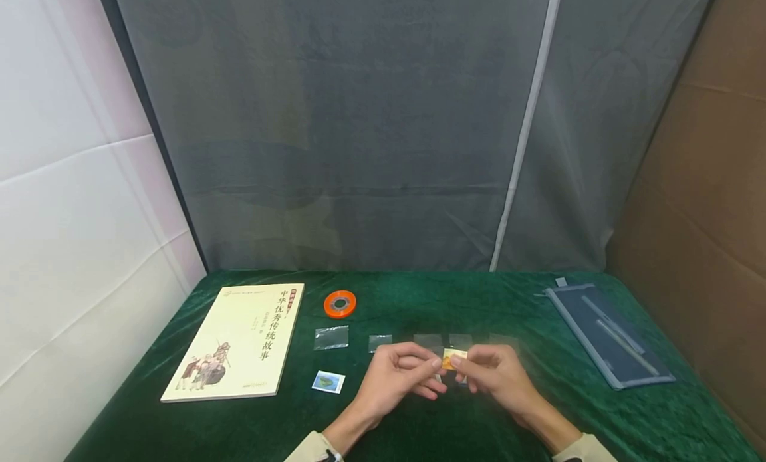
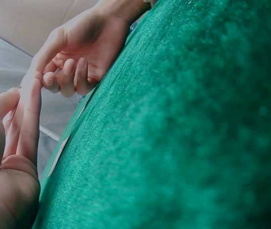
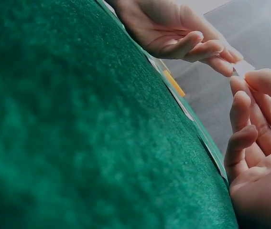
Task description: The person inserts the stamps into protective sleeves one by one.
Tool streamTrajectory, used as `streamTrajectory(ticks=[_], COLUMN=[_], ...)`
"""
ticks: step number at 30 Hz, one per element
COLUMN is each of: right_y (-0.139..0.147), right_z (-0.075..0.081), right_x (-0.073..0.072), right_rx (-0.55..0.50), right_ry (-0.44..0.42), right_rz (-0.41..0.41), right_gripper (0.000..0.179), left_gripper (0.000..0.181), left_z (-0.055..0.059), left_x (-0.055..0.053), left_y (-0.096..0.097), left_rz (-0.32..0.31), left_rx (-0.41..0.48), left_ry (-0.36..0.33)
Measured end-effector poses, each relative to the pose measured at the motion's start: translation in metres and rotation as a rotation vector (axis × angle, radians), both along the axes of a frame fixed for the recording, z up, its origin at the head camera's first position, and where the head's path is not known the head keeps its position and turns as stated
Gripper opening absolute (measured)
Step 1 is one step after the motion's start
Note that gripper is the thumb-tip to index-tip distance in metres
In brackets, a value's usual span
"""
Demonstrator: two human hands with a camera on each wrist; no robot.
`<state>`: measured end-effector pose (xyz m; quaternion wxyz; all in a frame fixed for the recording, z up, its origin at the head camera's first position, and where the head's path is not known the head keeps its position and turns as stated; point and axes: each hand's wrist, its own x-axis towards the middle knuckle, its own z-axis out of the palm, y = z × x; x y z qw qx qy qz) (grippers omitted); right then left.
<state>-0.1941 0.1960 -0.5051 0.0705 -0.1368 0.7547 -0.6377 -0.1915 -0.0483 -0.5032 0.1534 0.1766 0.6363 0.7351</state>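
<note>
The right hand [image 1: 503, 377] pinches a small rectangular yellow-and-white paper stamp [image 1: 449, 356]; the left hand [image 1: 396, 377] reaches its left edge, whether gripping it one cannot tell. Left of the grip, a blue-green-and-white rectangular stamp [image 1: 328, 382] lies on the green velvety table [image 1: 239, 435], nearer than a clear rectangular plastic sleeve [image 1: 331, 338].

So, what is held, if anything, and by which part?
A yellow card, pinched at its right side by the right hand; whether the left hand also grips it is unclear.
</note>
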Motion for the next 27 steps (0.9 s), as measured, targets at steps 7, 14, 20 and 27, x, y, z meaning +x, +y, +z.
streamTrajectory(ticks=[7, 14, 20, 27], right_y=[0.0001, 0.0004, -0.0005, -0.0005], right_z=[0.0014, 0.0006, 0.0009, -0.0001], right_x=[0.0009, 0.0009, 0.0011, 0.0007], right_rx=[0.030, 0.035, 0.036, 0.068], right_ry=[0.019, -0.003, -0.005, 0.012], right_rz=[0.012, -0.014, -0.008, 0.045], right_gripper=[0.026, 0.027, 0.026, 0.026], left_gripper=[0.028, 0.027, 0.029, 0.029], left_z=[0.0014, 0.0011, 0.0003, 0.0002], left_x=[0.0004, 0.0008, 0.0004, 0.0005], left_y=[-0.0005, 0.0001, 0.0003, 0.0007], left_rz=[0.026, 0.025, 0.030, 0.030], left_rx=[-0.007, 0.002, -0.004, -0.025], left_ry=[-0.012, -0.015, -0.019, -0.015])
